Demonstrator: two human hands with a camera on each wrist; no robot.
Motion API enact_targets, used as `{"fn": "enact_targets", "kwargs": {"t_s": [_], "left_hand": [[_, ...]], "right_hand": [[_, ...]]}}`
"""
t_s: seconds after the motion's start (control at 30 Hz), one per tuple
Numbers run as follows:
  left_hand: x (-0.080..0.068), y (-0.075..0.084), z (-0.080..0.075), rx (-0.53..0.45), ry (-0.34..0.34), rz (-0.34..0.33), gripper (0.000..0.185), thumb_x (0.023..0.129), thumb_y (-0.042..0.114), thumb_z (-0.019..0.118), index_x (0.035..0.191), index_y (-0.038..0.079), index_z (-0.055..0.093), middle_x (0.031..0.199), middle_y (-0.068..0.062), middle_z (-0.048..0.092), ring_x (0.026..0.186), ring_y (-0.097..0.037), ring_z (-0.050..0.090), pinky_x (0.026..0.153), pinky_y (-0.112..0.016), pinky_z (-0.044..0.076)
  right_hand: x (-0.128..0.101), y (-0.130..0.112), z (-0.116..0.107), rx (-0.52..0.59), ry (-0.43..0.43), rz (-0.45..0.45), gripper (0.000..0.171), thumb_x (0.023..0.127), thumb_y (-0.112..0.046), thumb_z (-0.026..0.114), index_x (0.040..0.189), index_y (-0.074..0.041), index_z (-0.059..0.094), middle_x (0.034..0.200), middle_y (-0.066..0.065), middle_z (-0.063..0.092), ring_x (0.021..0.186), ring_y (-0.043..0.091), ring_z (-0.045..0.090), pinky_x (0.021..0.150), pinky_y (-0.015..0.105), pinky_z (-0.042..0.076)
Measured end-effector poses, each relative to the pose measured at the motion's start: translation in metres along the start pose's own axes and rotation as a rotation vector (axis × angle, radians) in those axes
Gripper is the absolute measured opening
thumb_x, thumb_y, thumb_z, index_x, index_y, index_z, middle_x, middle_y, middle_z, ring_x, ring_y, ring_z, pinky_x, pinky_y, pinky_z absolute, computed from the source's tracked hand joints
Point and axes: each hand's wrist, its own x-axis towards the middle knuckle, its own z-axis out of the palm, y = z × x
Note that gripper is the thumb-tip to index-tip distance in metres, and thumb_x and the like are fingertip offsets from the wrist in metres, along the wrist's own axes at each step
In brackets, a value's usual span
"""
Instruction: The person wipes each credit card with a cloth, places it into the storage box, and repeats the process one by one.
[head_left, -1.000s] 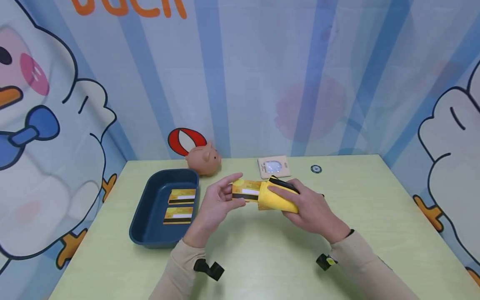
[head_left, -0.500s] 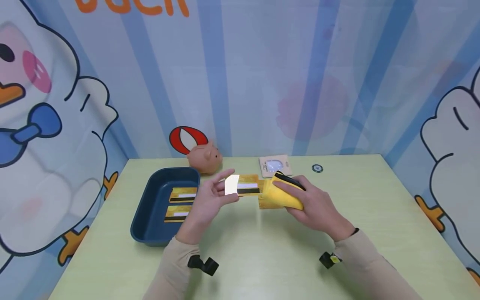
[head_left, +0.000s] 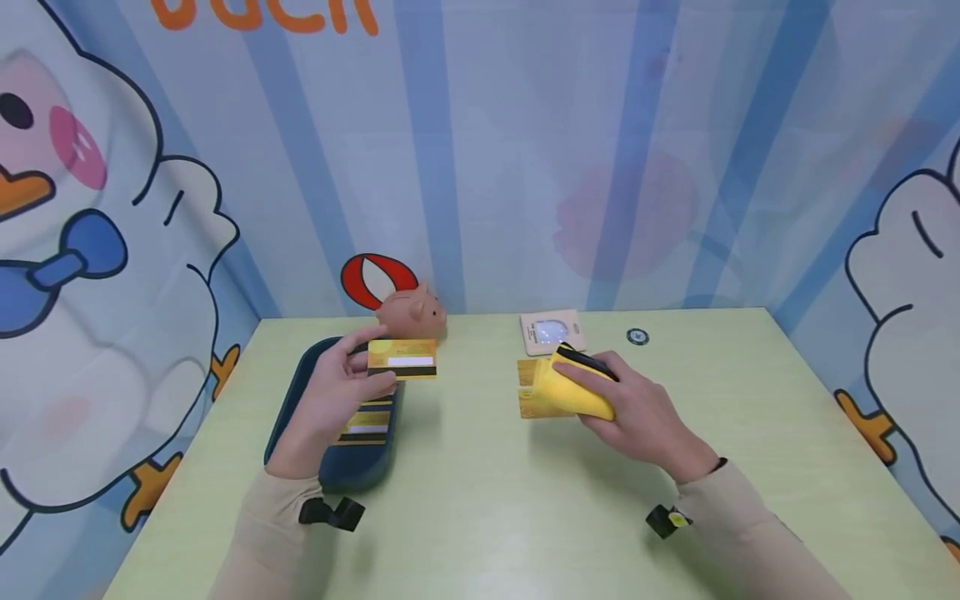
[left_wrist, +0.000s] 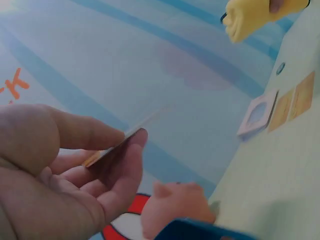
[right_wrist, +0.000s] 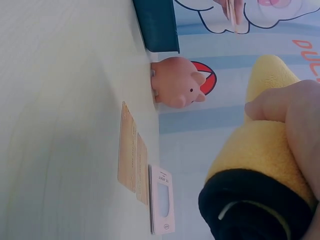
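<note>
My left hand point(head_left: 330, 392) pinches a gold bank card point(head_left: 405, 354) between thumb and fingers, above the right side of a dark blue tray point(head_left: 358, 477). In the left wrist view that card shows nearly edge-on. Inside the tray lie gold cards point(head_left: 364, 427), partly hidden by the left hand. My right hand point(head_left: 648, 417) grips a bunched yellow cloth point(head_left: 567, 393) with a black edge, held over the table. Behind and below the cloth, two more gold cards, a nearer one point(right_wrist: 127, 150) and a farther one point(right_wrist: 142, 172), lie side by side on the tabletop.
A pink piggy bank point(head_left: 408, 313) stands at the table's back edge, just behind the tray. Farther right are a flat pale pink package point(head_left: 534, 333) with an oval window and a small dark round disc point(head_left: 637, 337). A printed curtain point(head_left: 495, 167) backs the table.
My left hand has carried the card leftward, away from the yellow cloth to the tray. The right hand and cloth have shifted slightly right, showing more of the two cards on the table.
</note>
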Motion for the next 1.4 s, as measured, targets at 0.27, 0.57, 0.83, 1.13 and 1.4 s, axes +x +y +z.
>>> {"fn": "enact_targets", "kwargs": {"t_s": [0.27,0.57,0.83,1.13,1.4], "left_hand": [[-0.003,-0.004,-0.033,0.079,0.095,-0.062,0.059,0.099,0.000,0.054,0.154,0.003,0.030,0.142,-0.027,0.054,0.114,-0.034,0.063,0.081,-0.029,0.061],[-0.007,-0.023,-0.045,0.289,0.113,-0.123,0.053,0.098,-0.002,0.050,0.150,-0.001,0.037,0.129,-0.032,0.058,0.107,-0.035,0.066,0.084,-0.041,0.061],[-0.006,-0.036,-0.039,0.392,0.013,-0.224,0.056,0.094,-0.007,0.048,0.148,-0.007,0.035,0.122,-0.035,0.058,0.091,-0.032,0.071,0.076,-0.044,0.062],[-0.008,-0.043,-0.026,0.464,-0.081,-0.291,0.060,0.098,0.005,0.059,0.149,-0.005,0.030,0.124,-0.033,0.054,0.091,-0.028,0.069,0.073,-0.037,0.062],[-0.009,-0.038,-0.022,0.512,-0.172,-0.285,0.071,0.099,0.019,0.061,0.153,-0.001,0.020,0.126,-0.025,0.052,0.096,-0.028,0.063,0.078,-0.037,0.059]], "right_hand": [[-0.001,0.001,-0.001,-0.003,-0.033,0.026,0.068,0.085,-0.022,0.076,0.146,-0.037,0.051,0.123,0.012,0.055,0.080,0.018,0.059,0.057,0.028,0.048],[-0.002,0.000,-0.001,-0.010,-0.048,0.032,0.067,0.086,-0.023,0.075,0.146,-0.038,0.051,0.122,0.011,0.055,0.079,0.017,0.058,0.056,0.028,0.048],[-0.003,0.000,0.000,-0.005,-0.053,0.038,0.066,0.086,-0.023,0.075,0.146,-0.038,0.051,0.122,0.010,0.056,0.078,0.017,0.058,0.055,0.028,0.048],[-0.005,0.000,0.002,0.003,-0.046,0.034,0.066,0.085,-0.022,0.076,0.145,-0.038,0.052,0.120,0.010,0.056,0.076,0.016,0.056,0.054,0.027,0.047],[-0.004,0.000,0.002,0.010,-0.038,0.029,0.067,0.085,-0.022,0.076,0.145,-0.037,0.052,0.120,0.010,0.056,0.079,0.017,0.058,0.055,0.029,0.048]]}}
